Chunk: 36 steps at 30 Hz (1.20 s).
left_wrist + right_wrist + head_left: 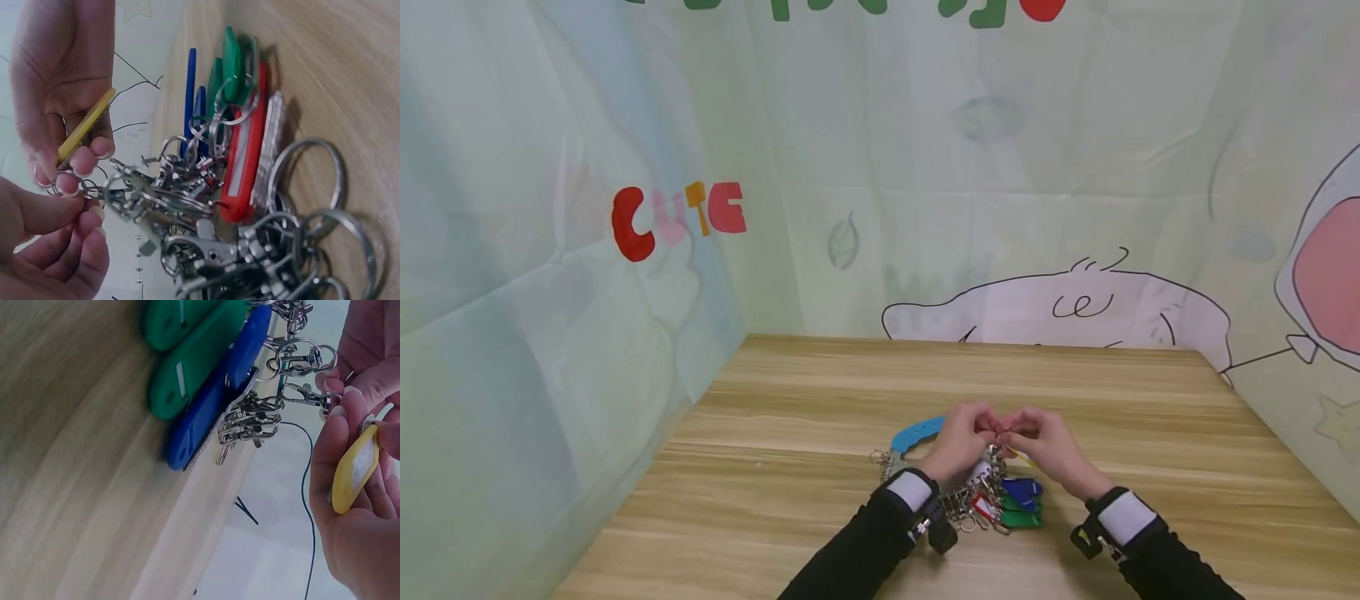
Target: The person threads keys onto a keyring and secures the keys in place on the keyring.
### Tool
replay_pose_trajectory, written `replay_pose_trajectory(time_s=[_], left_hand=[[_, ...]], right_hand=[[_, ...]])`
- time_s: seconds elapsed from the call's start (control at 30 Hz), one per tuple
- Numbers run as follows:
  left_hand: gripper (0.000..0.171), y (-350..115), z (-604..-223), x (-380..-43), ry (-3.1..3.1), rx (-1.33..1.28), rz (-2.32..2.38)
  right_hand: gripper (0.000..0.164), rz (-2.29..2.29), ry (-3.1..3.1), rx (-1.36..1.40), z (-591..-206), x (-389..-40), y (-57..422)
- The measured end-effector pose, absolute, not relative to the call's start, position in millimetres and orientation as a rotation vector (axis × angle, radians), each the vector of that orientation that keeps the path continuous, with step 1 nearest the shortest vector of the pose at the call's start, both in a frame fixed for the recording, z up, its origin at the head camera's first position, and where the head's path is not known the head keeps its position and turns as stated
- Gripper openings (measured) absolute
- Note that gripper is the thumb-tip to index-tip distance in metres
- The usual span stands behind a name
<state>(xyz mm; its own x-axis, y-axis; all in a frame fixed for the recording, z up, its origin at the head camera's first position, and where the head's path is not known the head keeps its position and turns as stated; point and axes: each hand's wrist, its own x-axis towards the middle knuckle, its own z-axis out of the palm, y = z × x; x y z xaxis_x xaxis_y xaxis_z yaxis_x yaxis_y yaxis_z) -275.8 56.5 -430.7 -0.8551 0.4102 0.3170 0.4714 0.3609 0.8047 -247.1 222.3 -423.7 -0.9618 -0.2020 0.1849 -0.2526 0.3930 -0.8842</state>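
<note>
My left hand (957, 443) and right hand (1051, 448) meet fingertip to fingertip above a bunch of metal clasps and split rings (957, 505). With thumb and fingers the left hand pinches a small metal ring at the end of a swivel clasp (305, 395). A yellow key tag (357, 469) with a white label lies against the right hand's fingers, which grip its metal ring end. Fingertips partly hide the join between tag and clasp. Below hang blue tags (199, 428), green tags (194, 369) and a red tag (247, 150) with a white label.
A blue curved strip with holes (917, 433) lies behind the left hand, joined to the bunch. The wooden table (760, 467) extends around it. Printed cloth walls (850, 167) enclose the back and sides.
</note>
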Motion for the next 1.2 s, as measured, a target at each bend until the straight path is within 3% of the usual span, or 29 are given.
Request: replay_pose_trajectory(time_s=[0.47, 0.7, 1.0, 1.2], left_hand=[[0.017, 58.8, -429.4, -275.7, -2.655, -0.576, -1.544], [0.016, 56.5, -432.8, -277.2, -2.623, -0.578, -1.600], [0.016, 56.2, -433.0, -277.4, -2.601, -0.615, -1.582], [0.018, 57.0, -432.7, -277.6, -2.621, -0.642, -1.596]], right_hand=[[0.005, 1.400, -2.589, 0.607, -426.5, -241.4, 221.5], [0.019, 1.478, -2.635, 0.626, -428.4, -242.7, 229.3], [0.038, 1.710, -2.683, 0.270, -422.9, -240.8, 245.4], [0.036, 1.699, -2.677, 0.203, -424.3, -242.7, 248.7]])
